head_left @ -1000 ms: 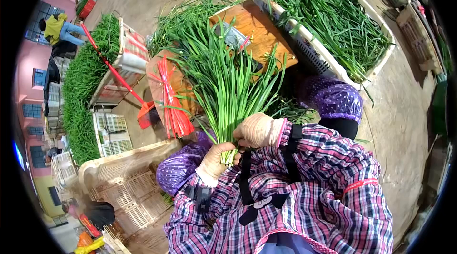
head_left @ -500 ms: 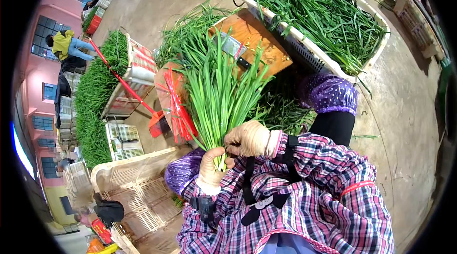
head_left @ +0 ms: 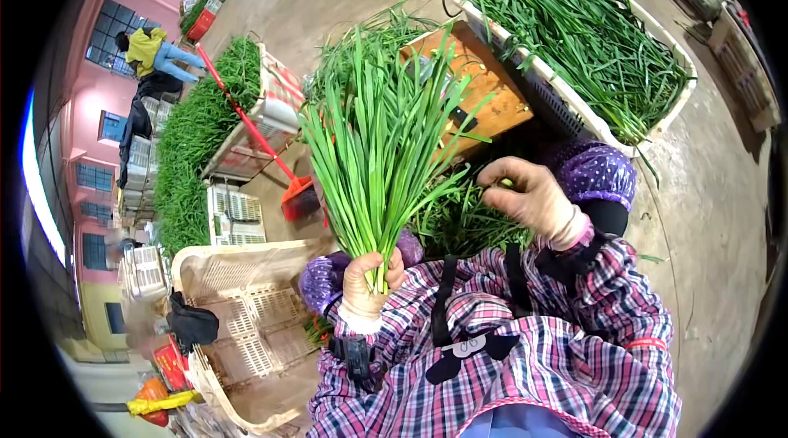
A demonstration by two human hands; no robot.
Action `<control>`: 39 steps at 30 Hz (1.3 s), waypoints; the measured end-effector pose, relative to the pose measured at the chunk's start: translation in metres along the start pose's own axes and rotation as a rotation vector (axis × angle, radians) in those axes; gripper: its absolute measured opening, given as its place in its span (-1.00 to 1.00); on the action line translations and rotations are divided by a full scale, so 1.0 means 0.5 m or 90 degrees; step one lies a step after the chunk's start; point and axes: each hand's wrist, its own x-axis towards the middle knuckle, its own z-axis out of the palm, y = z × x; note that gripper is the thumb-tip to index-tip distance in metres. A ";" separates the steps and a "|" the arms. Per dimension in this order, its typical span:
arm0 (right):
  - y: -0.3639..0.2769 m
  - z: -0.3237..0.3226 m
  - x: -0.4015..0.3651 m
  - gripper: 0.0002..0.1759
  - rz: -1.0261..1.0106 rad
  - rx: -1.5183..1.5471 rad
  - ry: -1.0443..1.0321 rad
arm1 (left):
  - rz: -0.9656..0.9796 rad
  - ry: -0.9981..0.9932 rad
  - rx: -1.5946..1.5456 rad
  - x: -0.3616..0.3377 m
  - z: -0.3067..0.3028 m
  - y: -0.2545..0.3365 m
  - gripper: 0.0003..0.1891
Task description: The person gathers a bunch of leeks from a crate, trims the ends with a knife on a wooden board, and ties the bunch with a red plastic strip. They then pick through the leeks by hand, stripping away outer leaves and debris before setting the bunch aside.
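Note:
A bunch of long, flat-leaved garlic chives (head_left: 373,167) stands upright in my left hand (head_left: 365,286), its leaves fanning out above. My left fingers are wrapped around the pale stem ends. Off to the right of the bunch, my right hand (head_left: 529,196) hangs above the dark greens between my knees. Its fingers are curled together, and a small yellow-green bit shows at them, too small to name. Beyond the bunch lies a wooden board (head_left: 488,97) with a black knife handle (head_left: 464,118) on it, partly hidden by leaves.
A white crate (head_left: 574,122) heaped with greens stands at upper right. To the left are another crate (head_left: 275,101) of greens, a red long-handled dustpan (head_left: 300,196) and a beige crate (head_left: 238,253). Loose greens (head_left: 451,220) lie between my knees. A person in yellow (head_left: 148,52) bends far off.
My right hand has left the stems and moved right, away from the bunch. The left hand still grips the chives. The view has shifted, so the surroundings appear further right.

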 end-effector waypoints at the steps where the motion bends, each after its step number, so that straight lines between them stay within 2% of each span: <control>1: -0.024 -0.016 0.000 -0.75 -0.005 0.012 0.032 | 0.005 -0.002 0.016 -0.003 0.003 0.000 -0.71; 3: -0.060 -0.019 0.008 -0.77 -0.080 -0.073 0.066 | 0.010 0.014 0.038 -0.007 0.003 -0.004 -0.70; 5: -0.094 -0.021 0.021 -0.78 -0.077 -0.131 0.052 | -0.005 0.003 0.045 -0.009 -0.003 -0.007 -0.69; 8: -0.090 -0.031 0.060 -0.71 -0.131 -0.486 0.075 | 0.003 -0.016 0.058 -0.015 -0.001 -0.012 -0.68; 9: -0.086 -0.034 0.069 -0.71 -0.133 -0.487 0.073 | 0.006 -0.004 0.067 -0.017 0.001 -0.012 -0.67; 11: -0.066 -0.037 0.086 -0.71 -0.221 -0.655 0.036 | 0.001 -0.023 0.089 -0.020 -0.002 -0.015 -0.68; 12: -0.059 -0.035 0.091 -0.75 -0.248 -0.656 0.016 | 0.007 -0.017 0.098 -0.024 -0.002 -0.016 -0.68; 13: -0.059 -0.029 0.092 -0.75 -0.248 -0.655 0.014 | 0.012 -0.011 0.107 -0.025 0.000 -0.017 -0.68; 15: -0.062 -0.016 0.095 -0.77 -0.255 -0.768 -0.074 | 0.008 -0.021 0.104 -0.023 -0.002 -0.019 -0.67; 19: -0.056 0.010 0.090 -0.80 -0.248 -0.796 -0.150 | 0.020 -0.020 0.115 -0.026 0.014 -0.021 -0.66; 23: -0.052 0.034 0.076 -0.79 -0.286 -0.742 -0.211 | 0.008 -0.009 0.108 -0.021 0.018 -0.022 -0.66; 25: -0.055 0.050 0.067 -0.77 -0.261 -0.771 -0.231 | 0.004 -0.010 0.106 -0.019 0.017 -0.023 -0.66; 27: -0.052 0.061 0.060 -0.76 -0.295 -0.767 -0.258 | -0.001 -0.025 0.106 -0.018 0.017 -0.024 -0.68; 33: -0.037 0.091 0.051 -0.78 -0.339 -0.782 -0.275 | -0.007 -0.026 0.078 -0.016 0.018 -0.030 -0.67; 35: -0.041 0.105 0.049 -0.81 -0.322 -0.808 -0.275 | -0.011 -0.026 -0.002 -0.014 0.021 -0.034 -0.63; 39: -0.044 0.121 0.043 -0.85 -0.348 -0.823 -0.261 | -0.013 -0.042 -0.064 -0.012 0.034 -0.041 -0.67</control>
